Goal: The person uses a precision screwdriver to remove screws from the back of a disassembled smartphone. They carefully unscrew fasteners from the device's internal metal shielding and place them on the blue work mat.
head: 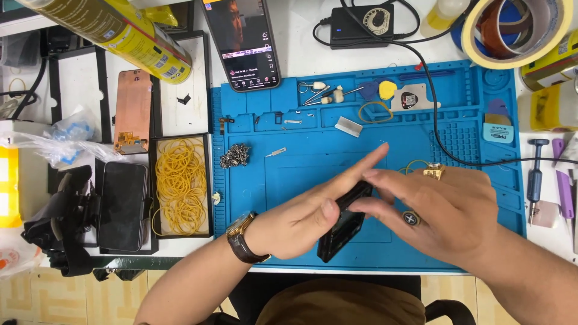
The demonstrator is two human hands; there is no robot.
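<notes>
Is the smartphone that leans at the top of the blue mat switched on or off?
On. The smartphone has a lit screen showing a moving-picture image with coloured bars below, unlike the dark phone held between the left hand and right hand.

both hands grip black phone over blue mat.
</notes>
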